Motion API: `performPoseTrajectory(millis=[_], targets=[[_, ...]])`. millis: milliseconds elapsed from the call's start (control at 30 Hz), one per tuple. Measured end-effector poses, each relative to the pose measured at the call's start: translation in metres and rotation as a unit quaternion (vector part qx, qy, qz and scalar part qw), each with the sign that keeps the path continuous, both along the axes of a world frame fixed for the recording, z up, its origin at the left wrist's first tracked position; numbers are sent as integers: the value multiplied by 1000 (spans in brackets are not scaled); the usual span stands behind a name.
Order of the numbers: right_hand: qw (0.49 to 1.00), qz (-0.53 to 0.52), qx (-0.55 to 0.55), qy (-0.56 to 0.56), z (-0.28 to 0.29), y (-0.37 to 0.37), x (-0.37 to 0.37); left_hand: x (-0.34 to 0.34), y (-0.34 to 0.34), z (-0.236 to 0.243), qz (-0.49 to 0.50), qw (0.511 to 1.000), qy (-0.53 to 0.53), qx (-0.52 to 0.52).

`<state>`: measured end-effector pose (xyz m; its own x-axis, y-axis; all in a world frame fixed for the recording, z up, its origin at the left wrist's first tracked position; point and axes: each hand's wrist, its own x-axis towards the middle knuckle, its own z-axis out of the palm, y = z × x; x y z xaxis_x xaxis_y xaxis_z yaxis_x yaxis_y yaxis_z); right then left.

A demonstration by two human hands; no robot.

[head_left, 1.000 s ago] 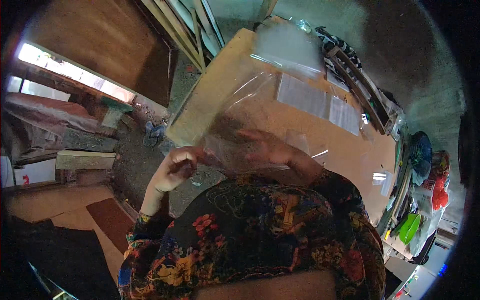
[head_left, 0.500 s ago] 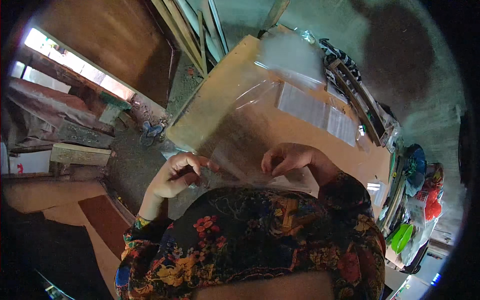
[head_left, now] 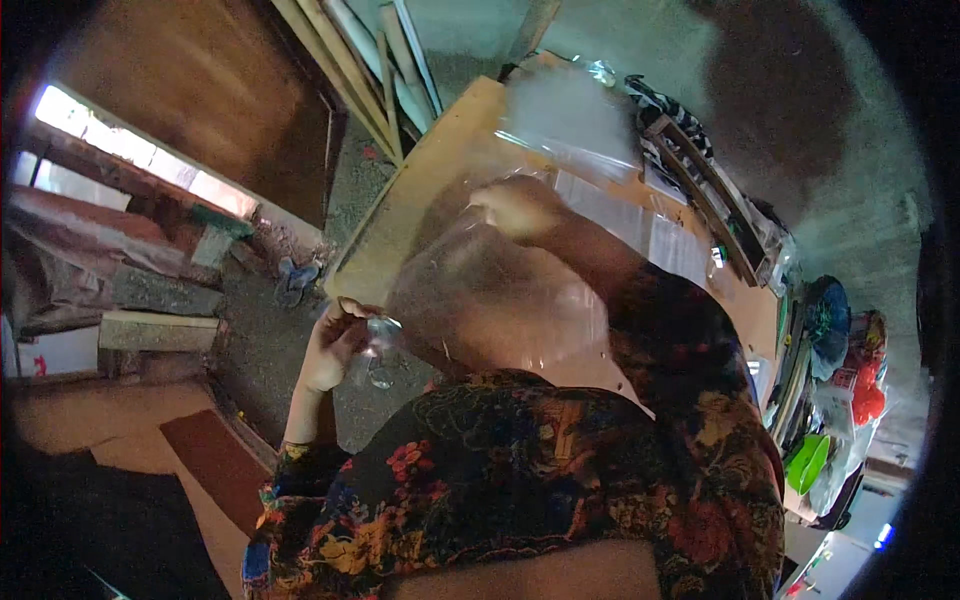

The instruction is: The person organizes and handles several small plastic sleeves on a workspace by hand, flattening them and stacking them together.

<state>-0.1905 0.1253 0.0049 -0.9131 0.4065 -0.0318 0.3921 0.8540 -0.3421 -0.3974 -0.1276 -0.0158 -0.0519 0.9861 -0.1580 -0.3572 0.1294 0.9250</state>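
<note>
A clear plastic sheet or bag is stretched above the near part of the wooden table, between my two hands. My left hand, past the table's left edge, is closed on a bunched, shiny corner of it. Farther out over the tabletop, my right hand pinches the far part of the plastic. Its exact outline is hard to make out. Beyond my right hand, a pile of clear plastic lies at the table's far end. Flat clear sheets lie to the right, partly hidden by my right forearm.
The wooden table reaches away from me. A wooden frame lies along its right side. Leaning poles stand beyond its left edge. At far right are a green plastic item and red bags. Planks lie at left.
My right hand has moved away from me over the table, drawing the plastic out. My left hand has shifted slightly left and down, with bunched plastic now showing at its fingers.
</note>
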Motion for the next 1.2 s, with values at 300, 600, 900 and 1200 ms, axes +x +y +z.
performPoseTrajectory(millis=[300, 600, 900, 1200], targets=[[957, -116, -34, 264, -82, 17, -74, -39, 25, -57, 202, 949, 178, -163], [944, -329, 12, -31, -88, 3, 109, -43, 29, -64, 95, 872, 445, -183], [904, -421, -44, -62, -120, 14, 135, 24, 68, -11, 61, 645, 760, 60], [898, -347, -138, 232, -74, -115, 159, 188, 105, -43, -186, 958, -128, -178]])
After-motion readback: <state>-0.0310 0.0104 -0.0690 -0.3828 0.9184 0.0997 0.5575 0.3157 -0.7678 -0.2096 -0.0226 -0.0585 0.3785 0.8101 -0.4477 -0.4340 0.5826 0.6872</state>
